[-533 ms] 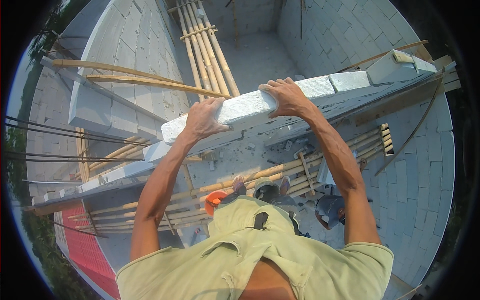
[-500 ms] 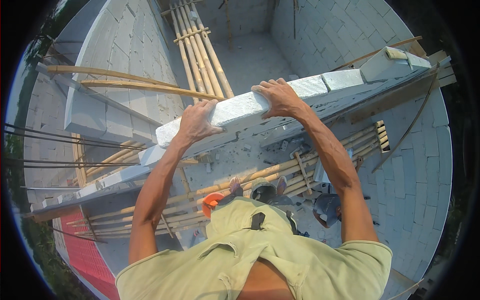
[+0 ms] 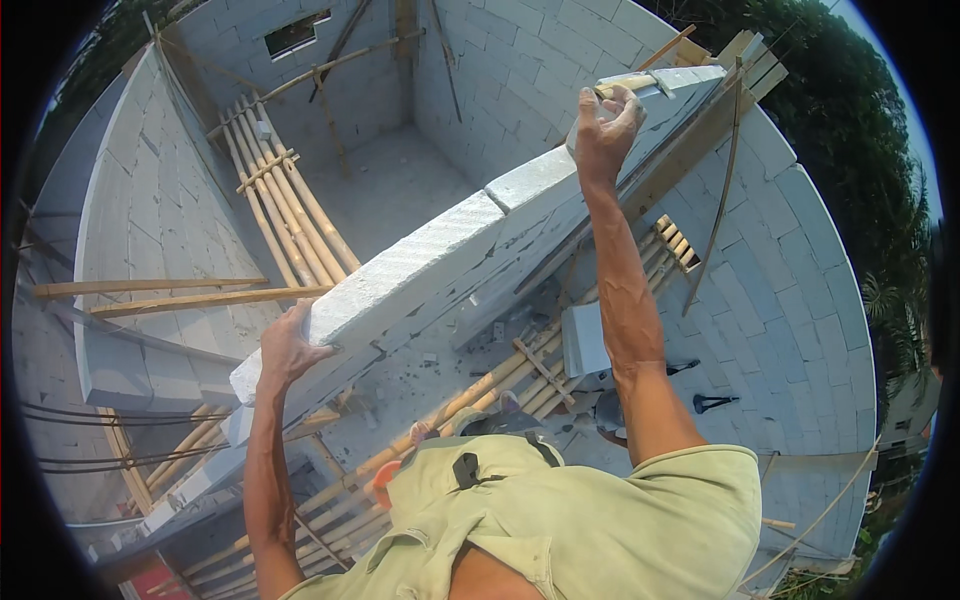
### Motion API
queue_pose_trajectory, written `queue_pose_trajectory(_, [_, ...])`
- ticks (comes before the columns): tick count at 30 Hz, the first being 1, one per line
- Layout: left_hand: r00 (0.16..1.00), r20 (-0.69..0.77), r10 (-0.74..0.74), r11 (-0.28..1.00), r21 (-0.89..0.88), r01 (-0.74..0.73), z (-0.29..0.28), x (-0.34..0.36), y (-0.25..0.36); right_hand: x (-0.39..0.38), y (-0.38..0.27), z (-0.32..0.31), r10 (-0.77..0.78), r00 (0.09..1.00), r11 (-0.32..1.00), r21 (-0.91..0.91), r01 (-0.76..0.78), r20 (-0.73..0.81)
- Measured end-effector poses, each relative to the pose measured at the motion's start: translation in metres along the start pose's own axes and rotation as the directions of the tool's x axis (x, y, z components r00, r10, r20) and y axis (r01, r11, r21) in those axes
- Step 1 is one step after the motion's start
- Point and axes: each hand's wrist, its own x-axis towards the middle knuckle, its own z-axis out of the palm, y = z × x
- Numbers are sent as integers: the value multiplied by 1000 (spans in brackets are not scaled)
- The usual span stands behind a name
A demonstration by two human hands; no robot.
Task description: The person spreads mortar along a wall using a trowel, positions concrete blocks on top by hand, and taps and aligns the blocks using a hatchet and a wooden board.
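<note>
A row of white lightweight concrete blocks (image 3: 410,255) forms the top of a wall running from lower left to upper right. My left hand (image 3: 287,345) grips the top edge of the row's near-left block, thumb on the near face and fingers over the far side. Farther up, my right hand (image 3: 606,135) is at a raised block (image 3: 690,77). Its fingers curl at the end of a short yellowish, wood-coloured piece (image 3: 632,84) lying on top there. The fingers partly hide that piece, so its kind is unclear.
Bamboo poles (image 3: 290,210) lie lashed together beyond the wall; more bamboo (image 3: 490,385) forms a platform below me. Two wooden strips (image 3: 190,298) reach toward the wall from the left. Thin dark rods (image 3: 120,415) stick out at left. A person in dark clothing (image 3: 600,412) is partly hidden below.
My right hand has left the block and moved up right to the wood-coloured piece. My left hand remains on the block. The view has turned, bringing the wall's right end closer.
</note>
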Motion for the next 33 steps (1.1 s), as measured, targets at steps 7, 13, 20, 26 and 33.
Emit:
queue_pose_trajectory(7, [992,-101,73,996,60,-67,8,-3,-8,94,81,12,840,365,196,403,-894,401])
queue_pose_trajectory(13, [999,-53,-3,998,68,7,4,-4,0,121,100,32,732,345,107,402,-910,587])
queue_pose_trajectory(20, [998,-65,-1,999,43,4,5,-4,-2,118,96,39,698,466,101,569,-816,544])
queue_pose_trajectory(26, [998,-56,-15,998,66,18,6,-4,-6,27,52,-42,317,618,381,500,-777,719])
queue_pose_trajectory(33, [999,-50,-11,999,34,13,4,-3,-2,-79,0,-94,405,439,624,108,-774,802])
